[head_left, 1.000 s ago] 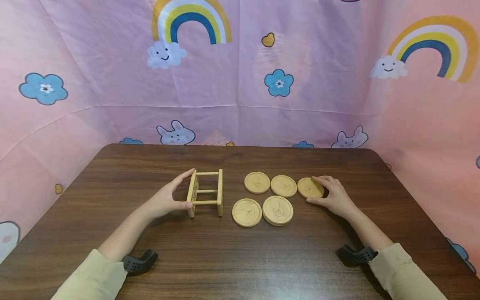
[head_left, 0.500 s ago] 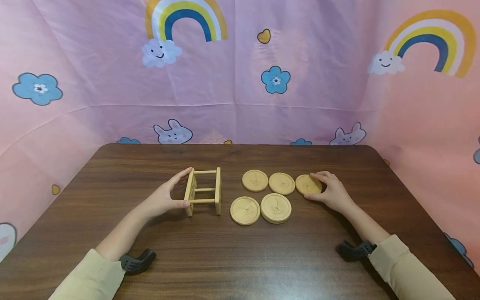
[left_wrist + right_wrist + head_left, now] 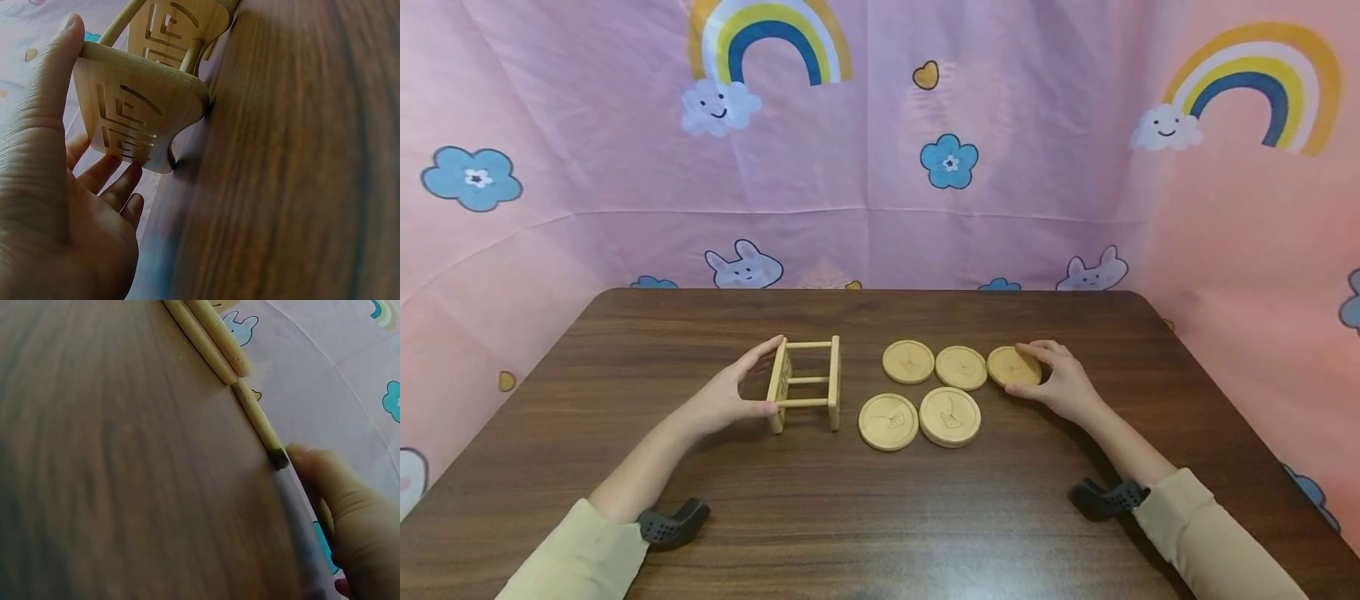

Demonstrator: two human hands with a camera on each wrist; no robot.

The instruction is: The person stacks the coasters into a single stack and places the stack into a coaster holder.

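A small wooden coaster rack [image 3: 808, 380] with rod bars stands on the table, left of centre. My left hand [image 3: 726, 397] holds its left side panel [image 3: 128, 106], thumb at one edge and fingers at the opposite one; cut-out fretwork shows in that panel. Round wooden coasters with a line-drawn leaf lie flat to the right of the rack. With thumb and fingers at its rim, my right hand [image 3: 1063, 383] grips the far-right coaster [image 3: 1011, 367]. The front right coaster [image 3: 950, 415] looks stacked on another. In the right wrist view my right thumb [image 3: 325, 478] covers much of what is behind it.
Two coasters, the back left one [image 3: 908, 362] and the back middle one [image 3: 961, 367], lie in a row with the gripped one. A front left coaster [image 3: 888, 422] is nearest the rack. Behind the dark wooden table [image 3: 880, 517] hangs a printed pink cloth [image 3: 820, 183].
The whole head view has shifted slightly. Both hands keep their places on the rack and the far-right coaster, with no clear movement of either thing.
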